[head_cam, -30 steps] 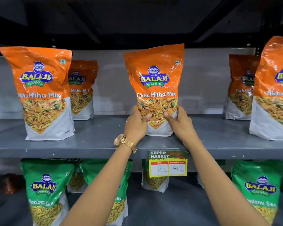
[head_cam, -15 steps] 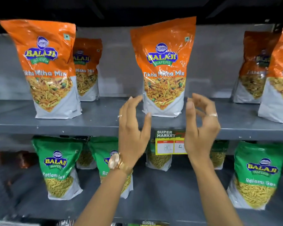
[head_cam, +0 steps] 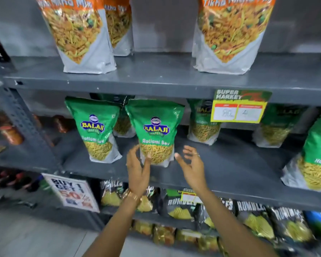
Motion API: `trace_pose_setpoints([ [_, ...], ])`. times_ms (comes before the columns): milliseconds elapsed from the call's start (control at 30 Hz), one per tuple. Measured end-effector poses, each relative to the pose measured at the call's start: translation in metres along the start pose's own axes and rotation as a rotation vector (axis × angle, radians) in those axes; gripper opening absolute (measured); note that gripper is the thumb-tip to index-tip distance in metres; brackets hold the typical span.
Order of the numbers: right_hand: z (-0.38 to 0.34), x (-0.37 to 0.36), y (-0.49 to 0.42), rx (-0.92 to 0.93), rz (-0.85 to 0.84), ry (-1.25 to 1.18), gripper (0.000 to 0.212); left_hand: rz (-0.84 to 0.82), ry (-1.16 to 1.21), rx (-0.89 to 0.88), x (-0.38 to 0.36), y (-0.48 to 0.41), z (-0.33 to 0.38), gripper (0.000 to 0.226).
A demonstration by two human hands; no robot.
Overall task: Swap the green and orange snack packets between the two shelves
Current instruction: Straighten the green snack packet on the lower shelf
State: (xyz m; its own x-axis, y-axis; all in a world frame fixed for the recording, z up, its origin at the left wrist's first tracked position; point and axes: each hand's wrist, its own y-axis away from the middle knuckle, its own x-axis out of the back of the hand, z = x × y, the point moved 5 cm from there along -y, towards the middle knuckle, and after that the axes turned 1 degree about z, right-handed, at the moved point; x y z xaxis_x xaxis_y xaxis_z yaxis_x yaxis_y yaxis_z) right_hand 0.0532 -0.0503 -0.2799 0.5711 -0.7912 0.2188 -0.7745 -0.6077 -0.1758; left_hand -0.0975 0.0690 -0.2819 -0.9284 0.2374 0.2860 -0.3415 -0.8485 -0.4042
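Both hands bare, fingers spread | left hand (head_cam: 137, 168) and right hand (head_cam: 192, 166) flank green packet (head_cam: 155, 134), upright on middle shelf (head_cam: 230, 162) | looks light, soft, crinkly, probably slippery film | best cupped low on both sides

Orange Tikha Mitha Mix packets (head_cam: 228, 34) stand upright on the upper shelf (head_cam: 156, 78). Green Ratlami Sev packets (head_cam: 156, 132) stand upright on the lower shelf (head_cam: 230, 164), some behind others.
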Motion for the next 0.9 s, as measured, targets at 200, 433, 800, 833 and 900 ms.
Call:
trace_pose_setpoints([
  [200, 0.025, -0.057, -0.034, -0.138, -0.195, -0.001, 0.088, -0.385, 0.034, 0.301, -0.017, -0.033, -0.049, 0.075],
  [433, 0.053, -0.037, -0.029, -0.144, 0.002, 0.062, 0.041, -0.271, 0.054, 0.294, -0.031, -0.030, -0.049, 0.048],
  [800, 0.076, 0.065, -0.015, -0.161, 0.159, 0.134, 0.037, -0.394, -0.081, 0.201, -0.108, 0.007, -0.011, 0.049],
  [833, 0.077, 0.073, -0.014, -0.162, 0.170, 0.134, 0.037, -0.403, -0.090, 0.197, -0.115, 0.009, -0.008, 0.049],
  [900, 0.080, 0.088, -0.014, -0.169, 0.191, 0.130, 0.036, -0.427, -0.105, 0.187, -0.128, 0.013, -0.003, 0.049],
])
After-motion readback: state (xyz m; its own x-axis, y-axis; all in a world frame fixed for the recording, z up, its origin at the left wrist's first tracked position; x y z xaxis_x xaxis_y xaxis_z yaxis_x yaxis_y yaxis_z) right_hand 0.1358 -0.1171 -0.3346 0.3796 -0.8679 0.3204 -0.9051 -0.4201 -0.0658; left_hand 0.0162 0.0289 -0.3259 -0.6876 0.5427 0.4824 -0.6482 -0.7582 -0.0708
